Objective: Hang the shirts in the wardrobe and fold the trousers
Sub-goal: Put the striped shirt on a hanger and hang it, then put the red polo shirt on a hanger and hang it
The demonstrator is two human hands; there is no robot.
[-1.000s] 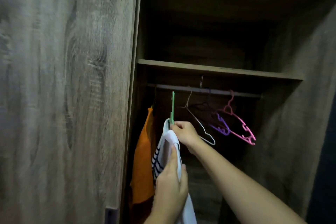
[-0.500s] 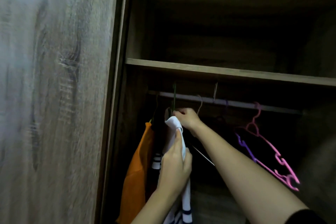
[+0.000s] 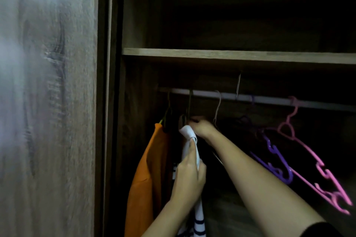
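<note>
A white shirt with dark stripes point(image 3: 198, 219) hangs from a green hanger whose hook point(image 3: 189, 102) reaches up to the wardrobe rail point(image 3: 269, 100). My left hand point(image 3: 189, 175) grips the shirt's shoulder from below, thumb pressed along the fabric. Just under the hook, my right hand point(image 3: 201, 127) pinches the hanger's neck. An orange shirt point(image 3: 146, 175) hangs on the rail to the left of it.
Empty hangers hang on the rail to the right: a white one point(image 3: 216, 109), a purple one point(image 3: 275, 159) and a pink one point(image 3: 316, 167). A wooden shelf point(image 3: 231, 56) runs just above the rail. The wardrobe door point(image 3: 48, 102) stands close on the left.
Both hands have lifted the striped shirt on its green hanger up, so the hook now reaches the rail. The view has moved closer in.
</note>
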